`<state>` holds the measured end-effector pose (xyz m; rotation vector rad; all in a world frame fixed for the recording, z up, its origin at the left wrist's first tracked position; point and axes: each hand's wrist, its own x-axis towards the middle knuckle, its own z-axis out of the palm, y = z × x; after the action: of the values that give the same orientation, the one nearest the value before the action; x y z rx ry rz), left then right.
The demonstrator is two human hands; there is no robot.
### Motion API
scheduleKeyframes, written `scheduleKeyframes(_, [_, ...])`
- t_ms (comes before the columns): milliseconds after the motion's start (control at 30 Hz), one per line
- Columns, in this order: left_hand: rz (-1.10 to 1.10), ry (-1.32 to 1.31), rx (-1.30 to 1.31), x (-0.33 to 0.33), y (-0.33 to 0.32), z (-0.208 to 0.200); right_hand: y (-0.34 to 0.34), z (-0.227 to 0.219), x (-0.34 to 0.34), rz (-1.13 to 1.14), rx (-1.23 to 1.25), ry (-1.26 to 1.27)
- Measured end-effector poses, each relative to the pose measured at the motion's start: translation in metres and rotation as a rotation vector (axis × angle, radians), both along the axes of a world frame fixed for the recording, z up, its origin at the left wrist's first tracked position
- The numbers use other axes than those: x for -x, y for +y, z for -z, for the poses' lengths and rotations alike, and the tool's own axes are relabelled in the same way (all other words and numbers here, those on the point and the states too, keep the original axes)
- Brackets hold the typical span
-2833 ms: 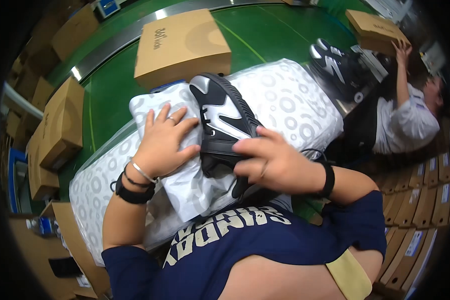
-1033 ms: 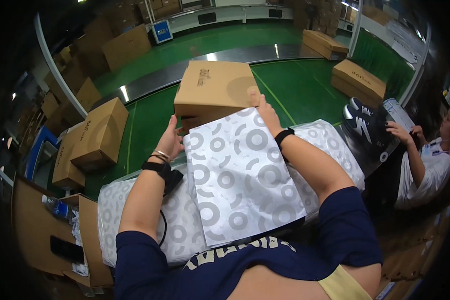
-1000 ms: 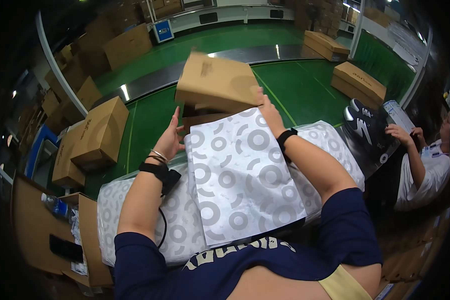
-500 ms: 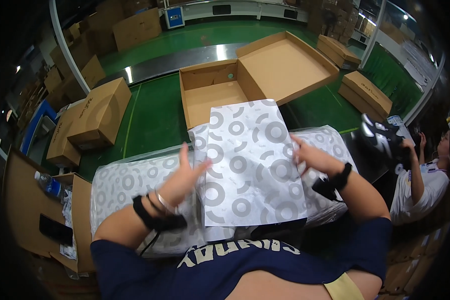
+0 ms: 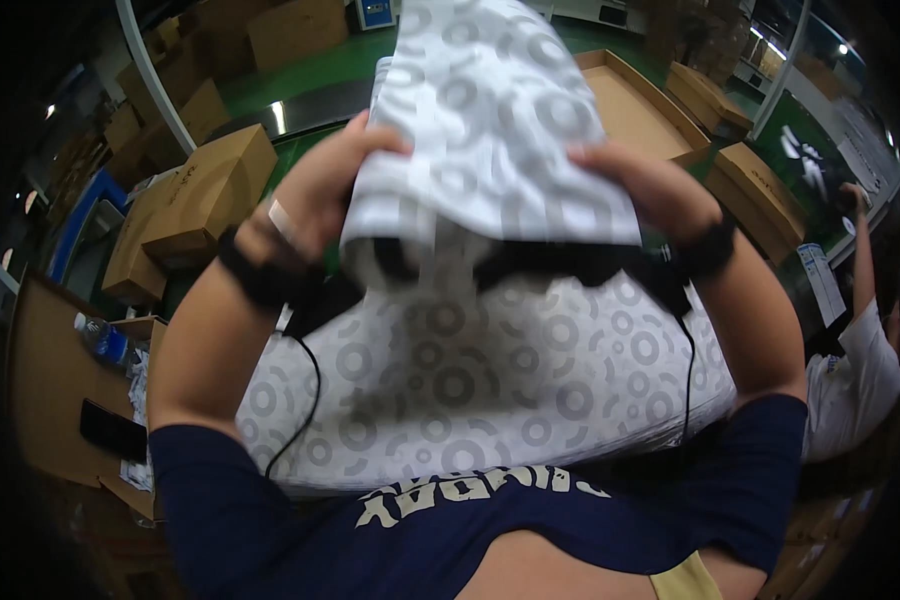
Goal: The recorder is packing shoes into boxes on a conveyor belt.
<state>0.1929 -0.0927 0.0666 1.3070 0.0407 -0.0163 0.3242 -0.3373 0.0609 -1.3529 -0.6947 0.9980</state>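
Note:
Raised above the bench is a bundle wrapped in white paper with grey rings. My left hand grips its left side, thumb on top, and my right hand grips its right side. Black items show in the bundle's near end, too blurred to name. Beneath it lies a wide stack of the same patterned paper. Behind the bundle, and partly hidden by it, stands an open cardboard box, its lid folded back to the right.
Closed cardboard boxes stand at left, and others at right. An open carton at far left holds crumpled paper, with a water bottle and a black phone by it. At right, a co-worker's arm reaches up beside a black-and-white item.
Both hands have closed on the sides of the wrapped bundle and lifted it off the paper stack, away from me toward the box. The co-worker's arm has risen.

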Motion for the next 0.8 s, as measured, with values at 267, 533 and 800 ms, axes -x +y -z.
scheduleKeyframes(267, [-0.605, 0.513, -0.863, -0.123, 0.082, 0.118, 0.111, 0.099, -0.091, -0.003, 0.671, -1.431])
scheduleKeyframes(533, [-0.033, 0.465, -1.173, 0.045, 0.133, -0.014, 0.062, 0.100, -0.002, 0.084, 0.135, -1.218])
scheduleKeyframes(800, [-0.902, 0.759, -1.953, 0.329, 0.294, 0.112, -0.003, 0.158, 0.012, 0.112, 0.243, -0.075])
